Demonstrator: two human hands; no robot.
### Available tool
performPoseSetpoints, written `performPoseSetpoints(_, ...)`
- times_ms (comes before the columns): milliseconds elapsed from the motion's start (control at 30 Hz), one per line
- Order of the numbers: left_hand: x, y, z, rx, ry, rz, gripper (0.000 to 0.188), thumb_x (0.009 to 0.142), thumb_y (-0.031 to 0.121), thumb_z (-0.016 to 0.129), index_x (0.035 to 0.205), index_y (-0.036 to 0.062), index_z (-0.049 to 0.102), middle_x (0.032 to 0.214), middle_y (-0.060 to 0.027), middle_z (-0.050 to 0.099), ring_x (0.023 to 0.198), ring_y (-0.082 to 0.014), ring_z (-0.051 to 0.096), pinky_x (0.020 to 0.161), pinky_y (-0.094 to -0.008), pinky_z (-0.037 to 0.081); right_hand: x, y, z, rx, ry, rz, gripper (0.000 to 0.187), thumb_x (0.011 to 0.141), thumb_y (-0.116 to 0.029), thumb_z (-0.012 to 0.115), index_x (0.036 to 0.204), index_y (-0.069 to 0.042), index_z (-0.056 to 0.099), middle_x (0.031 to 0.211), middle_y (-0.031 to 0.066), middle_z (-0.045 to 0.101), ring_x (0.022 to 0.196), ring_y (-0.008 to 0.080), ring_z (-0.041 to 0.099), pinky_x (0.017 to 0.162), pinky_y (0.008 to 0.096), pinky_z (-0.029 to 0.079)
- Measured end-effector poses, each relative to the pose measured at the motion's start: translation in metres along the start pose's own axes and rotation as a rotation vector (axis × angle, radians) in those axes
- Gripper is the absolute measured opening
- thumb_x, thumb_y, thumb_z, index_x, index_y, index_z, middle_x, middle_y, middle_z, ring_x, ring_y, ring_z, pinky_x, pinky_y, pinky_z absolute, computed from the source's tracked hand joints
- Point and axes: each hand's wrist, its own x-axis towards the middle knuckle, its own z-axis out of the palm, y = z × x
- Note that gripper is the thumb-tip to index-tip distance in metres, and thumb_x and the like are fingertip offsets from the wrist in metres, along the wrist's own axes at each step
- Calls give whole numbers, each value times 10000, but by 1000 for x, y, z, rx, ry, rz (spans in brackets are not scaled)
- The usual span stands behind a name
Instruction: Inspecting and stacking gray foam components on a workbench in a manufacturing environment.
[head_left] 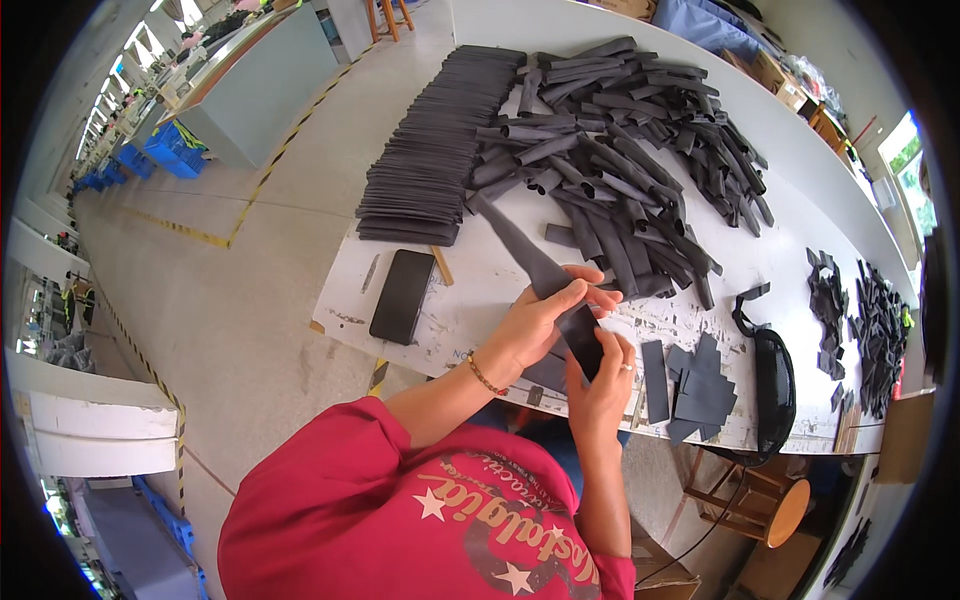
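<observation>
The left hand's (535,320) grip pinches the black strip (530,260) mid-length and the right hand's (602,385) wraps its near end, seemingly to steady it above the surface's (475,295) front edge, clear of the piled tubes (620,165).

I read the strip (522,250) as smooth, cloth-like material with a low sheen. The tubes (628,188) appear matt. The phone (402,297) is smooth and faintly glossy; the table (800,240), smooth but scuffed; the stool (788,513), smooth wood; the shirt (330,500), matt cloth.

long black strip (538,268), slanted, between hands (532,328)
</observation>
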Motion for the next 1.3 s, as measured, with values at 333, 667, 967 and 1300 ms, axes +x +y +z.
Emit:
performPoseSetpoints(333,-10,-10,1,-27,36,-39,233,987,218,534,1076,12,596,1062,-165,677,1119,-258,599,1013,-391,443,16,-2,8,78,-103,-72,320,761,-1,707,1033,-20,538,1060,209,571,982,404,559,835,452,464)
performPoseSetpoints(667,-14,-21,8,-163,60,-114,272,978,256,551,1093,16,606,1084,-160,670,1216,-301,547,1052,-420,404,16,10,2,183,-138,-95,251,799,9,694,1003,-29,553,986,159,592,827,342,618,655,411,503)
performPoseSetpoints(967,-4,9,6,-118,163,23,355,992,278,531,1212,2,558,1045,-144,672,1062,-269,626,961,-392,470,13,19,-15,152,-145,-133,195,769,0,734,900,-17,591,954,155,607,773,316,628,627,386,502)
performPoseSetpoints(1300,-19,-7,22,-130,174,162,325,1003,321,506,1115,24,576,905,-83,659,984,-288,666,906,-391,500,16,10,-14,208,-44,-158,154,747,13,747,821,-24,617,930,122,662,695,278,641,588,328,497)
